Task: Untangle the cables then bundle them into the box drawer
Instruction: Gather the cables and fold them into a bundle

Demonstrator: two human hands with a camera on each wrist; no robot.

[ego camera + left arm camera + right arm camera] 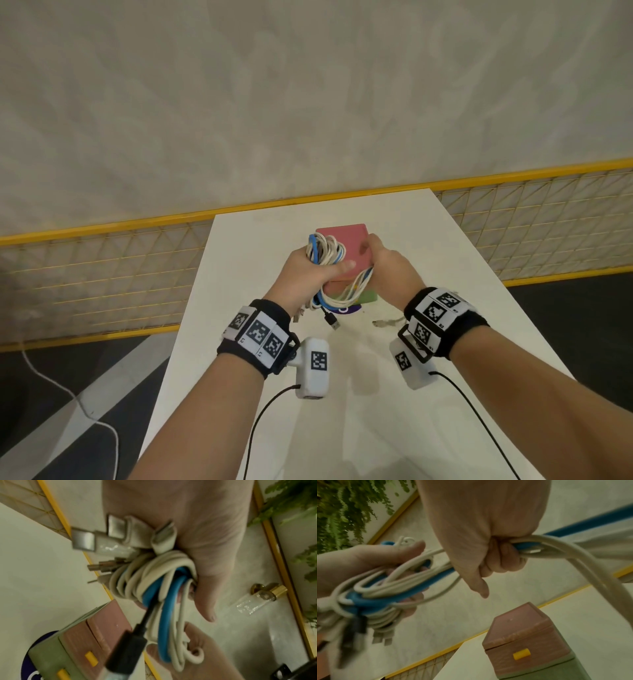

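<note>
A coiled bundle of white, blue and black cables [327,255] [154,580] [388,586] hangs above the stacked drawer box [342,246] [82,641] [527,642], which has a pink upper part, a green lower part and yellow pulls. My left hand [310,270] [197,550] grips the coil around its middle, plugs sticking out below. My right hand [383,263] [489,550] holds loose strands [556,545] running from the coil. A black USB plug [331,320] [126,651] dangles under the bundle.
The box stands mid-way along a narrow white table [428,342]. A loose white plug [385,322] lies on it near my right wrist. A yellow-framed mesh fence [102,274] runs behind the table. A white cord [51,387] trails on the floor at left.
</note>
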